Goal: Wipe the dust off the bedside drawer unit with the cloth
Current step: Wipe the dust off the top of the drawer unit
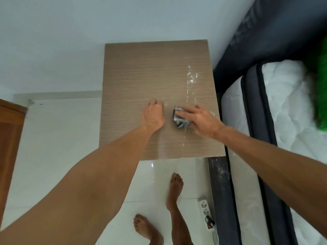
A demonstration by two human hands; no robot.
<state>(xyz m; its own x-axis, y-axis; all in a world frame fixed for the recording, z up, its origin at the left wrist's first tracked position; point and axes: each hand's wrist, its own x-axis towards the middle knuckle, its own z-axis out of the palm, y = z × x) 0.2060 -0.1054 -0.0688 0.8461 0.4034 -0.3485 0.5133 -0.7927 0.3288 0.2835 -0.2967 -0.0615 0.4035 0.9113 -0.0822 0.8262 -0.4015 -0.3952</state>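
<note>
Wiping is mid-stroke: my right hand [203, 121] fingers [187, 110] press the bunched cloth [179, 119] flat, left hand [154, 115] braced with fingers curled on the drawer unit [141, 68], and white dust [192, 76] just beyond my fingertips needs the next pass.

The wood-grain drawer unit top [141, 71] carries white dust [192, 76], a bunched cloth [178, 119] and both hands.
</note>
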